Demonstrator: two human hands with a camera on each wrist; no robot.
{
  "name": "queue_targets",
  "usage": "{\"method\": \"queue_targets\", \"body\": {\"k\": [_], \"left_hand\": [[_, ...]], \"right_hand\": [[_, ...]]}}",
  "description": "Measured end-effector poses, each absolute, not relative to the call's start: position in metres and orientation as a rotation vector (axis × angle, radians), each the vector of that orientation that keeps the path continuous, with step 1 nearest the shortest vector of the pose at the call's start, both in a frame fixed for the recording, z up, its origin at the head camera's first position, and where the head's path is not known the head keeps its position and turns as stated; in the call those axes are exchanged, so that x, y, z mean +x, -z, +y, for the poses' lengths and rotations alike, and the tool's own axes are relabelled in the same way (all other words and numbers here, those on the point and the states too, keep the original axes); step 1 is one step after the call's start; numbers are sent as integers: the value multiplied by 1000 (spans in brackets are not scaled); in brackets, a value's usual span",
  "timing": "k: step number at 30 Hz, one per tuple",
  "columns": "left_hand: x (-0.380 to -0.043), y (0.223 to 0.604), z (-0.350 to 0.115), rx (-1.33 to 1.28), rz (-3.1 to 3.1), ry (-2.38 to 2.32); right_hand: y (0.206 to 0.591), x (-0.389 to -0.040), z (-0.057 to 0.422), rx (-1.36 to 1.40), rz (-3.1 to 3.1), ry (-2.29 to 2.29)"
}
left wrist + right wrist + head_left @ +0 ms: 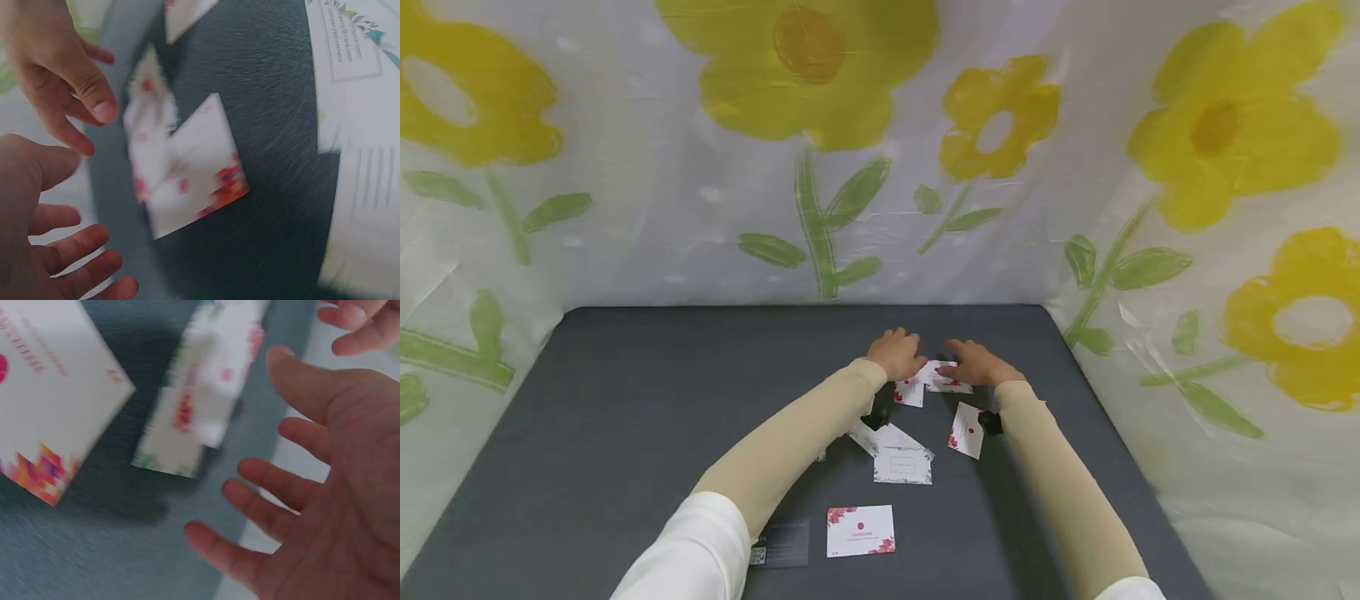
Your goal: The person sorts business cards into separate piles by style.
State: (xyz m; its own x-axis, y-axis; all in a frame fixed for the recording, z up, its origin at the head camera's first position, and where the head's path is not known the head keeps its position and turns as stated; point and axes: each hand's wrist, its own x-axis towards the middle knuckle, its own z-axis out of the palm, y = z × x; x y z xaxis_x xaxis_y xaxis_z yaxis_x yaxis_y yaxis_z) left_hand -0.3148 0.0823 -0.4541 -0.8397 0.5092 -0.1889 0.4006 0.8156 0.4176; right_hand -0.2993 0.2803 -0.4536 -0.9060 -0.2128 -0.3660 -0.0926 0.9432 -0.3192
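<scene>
My left hand (897,354) is held over the far part of the dark table, its fingers spread and loosely bent with nothing in them. Facing it, my right hand (981,364) hovers with fingers apart, also holding nothing. Between and below them lie overlapping white cards (936,375) with red floral prints. The left wrist view shows one flower-cornered card (200,172) partly under another, blurred card. In the right wrist view, my open right palm (337,487) is beside a strip of overlapping cards (203,394).
A single red-flowered card (966,430) lies by the right wrist. Green-leaf cards (902,464) overlap nearer the front. Closer still are another red-flowered card (861,531) and a dark card with a QR code (782,543). A flower-patterned curtain (700,208) surrounds the table (625,433).
</scene>
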Motion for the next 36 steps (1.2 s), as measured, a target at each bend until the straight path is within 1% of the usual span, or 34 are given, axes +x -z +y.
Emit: {"method": "queue_targets", "body": {"k": [4, 8, 11, 17, 24, 27, 30, 33, 36], "left_hand": [[-311, 487, 90, 571, 2716, -556], [-304, 511, 98, 550, 2801, -525], [-298, 516, 103, 559, 2894, -472], [-290, 514, 109, 597, 2986, -469], [-292, 520, 101, 808, 3244, -387], [-293, 515, 90, 836, 3261, -509], [-296, 503, 74, 793, 3174, -718], [-294, 487, 56, 767, 3062, -840], [-287, 464, 40, 771, 2974, -829]], "right_hand": [[472, -296, 272, -158, 2682, 337], [479, -288, 269, -107, 2766, 265], [480, -281, 268, -99, 2818, 243], [481, -270, 267, -46, 2897, 316], [484, -270, 261, -141, 3119, 264], [478, -267, 258, -176, 3175, 314], [467, -264, 256, -223, 3196, 411], [453, -258, 254, -281, 3191, 499], [439, -249, 249, -344, 3187, 565]]}}
